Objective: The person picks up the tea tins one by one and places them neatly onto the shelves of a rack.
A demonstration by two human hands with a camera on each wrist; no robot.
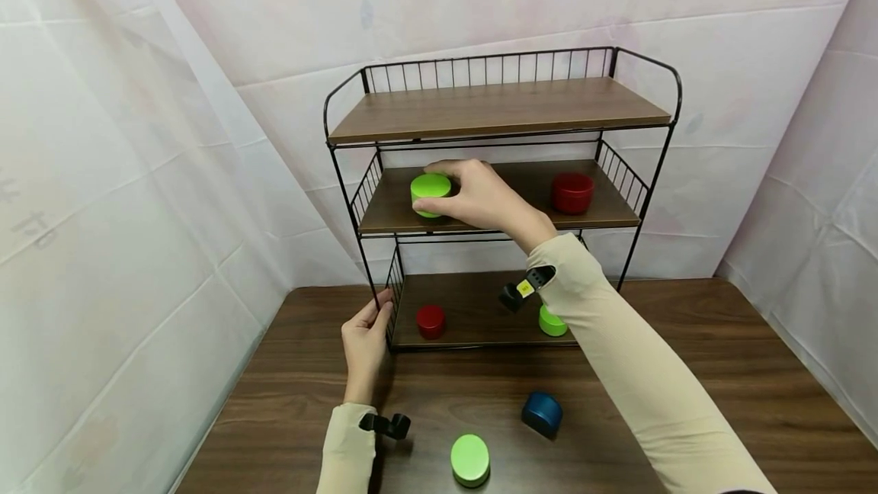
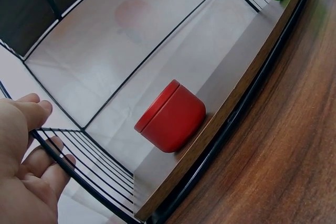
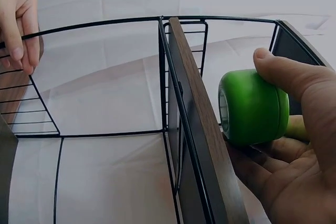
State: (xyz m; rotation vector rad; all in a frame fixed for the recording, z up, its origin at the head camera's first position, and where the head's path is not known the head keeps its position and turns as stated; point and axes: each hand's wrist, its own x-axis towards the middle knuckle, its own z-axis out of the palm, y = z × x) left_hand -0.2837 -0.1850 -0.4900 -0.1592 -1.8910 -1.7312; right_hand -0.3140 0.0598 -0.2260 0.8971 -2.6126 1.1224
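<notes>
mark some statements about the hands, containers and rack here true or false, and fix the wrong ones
1. The right hand holds a green container at the middle shelf. True.
2. The left hand hangs free of the rack. False: it grips the rack's side.
3. The blue container sits on the top shelf. False: it is on the table.
4. The lower red container is on the bottom shelf. True.
5. The upper red container is at its shelf's left end. False: right end.

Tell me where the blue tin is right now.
In the head view, the blue tin is right of centre on the table, in front of the black-framed rack, with a green tin nearer the camera to its left.
</notes>
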